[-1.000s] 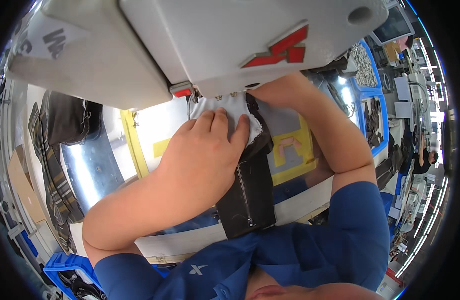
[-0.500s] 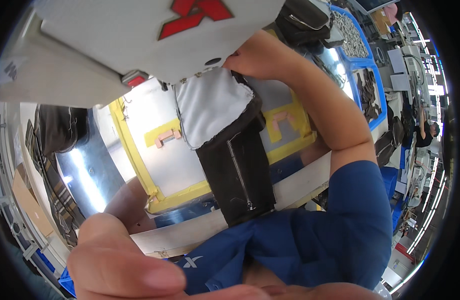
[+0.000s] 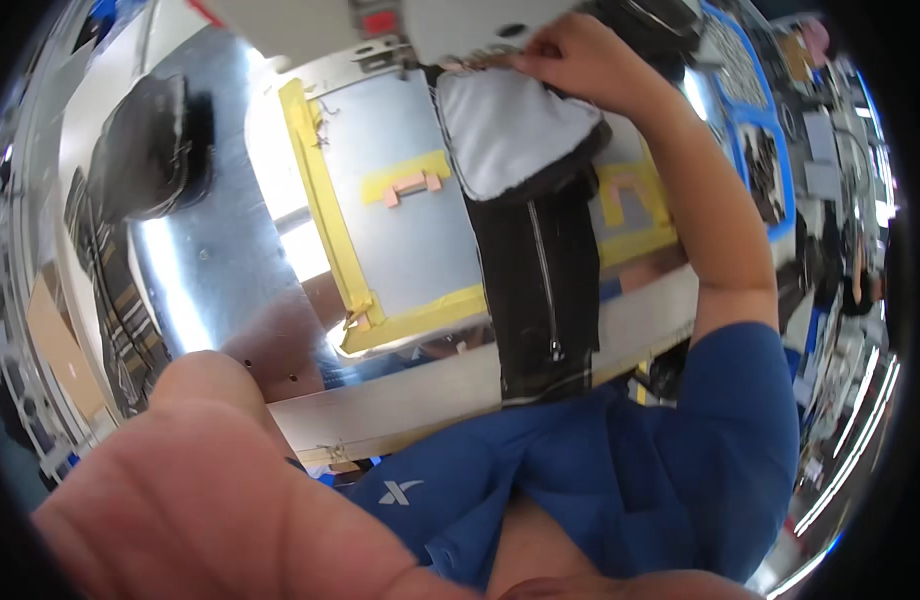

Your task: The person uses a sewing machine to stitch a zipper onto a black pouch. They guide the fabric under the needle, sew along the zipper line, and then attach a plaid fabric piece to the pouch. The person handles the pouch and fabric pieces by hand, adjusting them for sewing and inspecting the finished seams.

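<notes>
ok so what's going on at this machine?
A person in a blue shirt has their right hand at the top edge of a dark fabric piece with pale lining and a zipper, close beneath the machine head. The fabric lies partly over a yellow-taped metal plate. The left hand is off the work, close to the camera, its fingers out of view.

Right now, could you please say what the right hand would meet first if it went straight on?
Likely the upper edge of the white-faced piece, which the right hand seems to touch; depth there is unclear.
</notes>
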`<state>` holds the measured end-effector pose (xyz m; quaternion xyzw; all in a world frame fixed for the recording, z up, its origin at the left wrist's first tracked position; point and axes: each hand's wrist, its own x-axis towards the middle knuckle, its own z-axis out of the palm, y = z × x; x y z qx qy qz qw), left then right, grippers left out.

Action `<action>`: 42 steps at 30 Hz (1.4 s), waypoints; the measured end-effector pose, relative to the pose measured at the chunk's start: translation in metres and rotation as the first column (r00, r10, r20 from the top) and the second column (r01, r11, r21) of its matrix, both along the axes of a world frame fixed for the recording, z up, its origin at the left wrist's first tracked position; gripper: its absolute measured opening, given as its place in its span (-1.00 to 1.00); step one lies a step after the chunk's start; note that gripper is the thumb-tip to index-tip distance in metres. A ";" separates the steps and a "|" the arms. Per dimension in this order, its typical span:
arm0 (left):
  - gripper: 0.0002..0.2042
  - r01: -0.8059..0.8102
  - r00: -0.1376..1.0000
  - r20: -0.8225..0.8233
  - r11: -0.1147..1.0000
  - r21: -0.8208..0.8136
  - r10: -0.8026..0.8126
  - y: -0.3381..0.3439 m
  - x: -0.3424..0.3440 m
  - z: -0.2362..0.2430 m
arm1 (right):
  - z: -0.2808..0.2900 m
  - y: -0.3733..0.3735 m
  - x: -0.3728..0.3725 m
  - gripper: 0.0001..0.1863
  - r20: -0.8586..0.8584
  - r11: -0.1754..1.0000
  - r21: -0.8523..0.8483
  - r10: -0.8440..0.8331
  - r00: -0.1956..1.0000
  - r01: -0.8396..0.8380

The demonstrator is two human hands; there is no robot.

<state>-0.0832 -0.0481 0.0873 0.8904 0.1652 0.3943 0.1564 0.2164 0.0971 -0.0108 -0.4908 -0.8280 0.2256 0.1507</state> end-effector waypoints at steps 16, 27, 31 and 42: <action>-0.79 -0.273 0.842 0.348 0.881 -0.386 0.413 -0.019 0.013 0.030 | 0.064 -0.083 0.021 -0.74 -0.170 0.987 0.101 0.141 0.975 -0.125; -0.44 0.493 0.817 0.568 0.395 -0.775 0.096 -0.049 0.090 -0.004 | 0.142 -0.129 0.008 -0.72 -0.962 0.936 -0.271 -0.257 0.089 -0.225; -0.68 0.290 0.859 0.419 0.396 -0.871 0.294 -0.061 0.094 0.001 | 0.116 -0.109 0.015 -0.64 -0.877 0.964 -0.243 -0.267 0.399 0.109; -0.74 0.140 0.894 0.315 0.471 -0.871 0.317 -0.081 0.075 0.017 | 0.135 -0.149 0.005 -0.64 -0.532 0.913 0.300 0.400 0.746 -0.276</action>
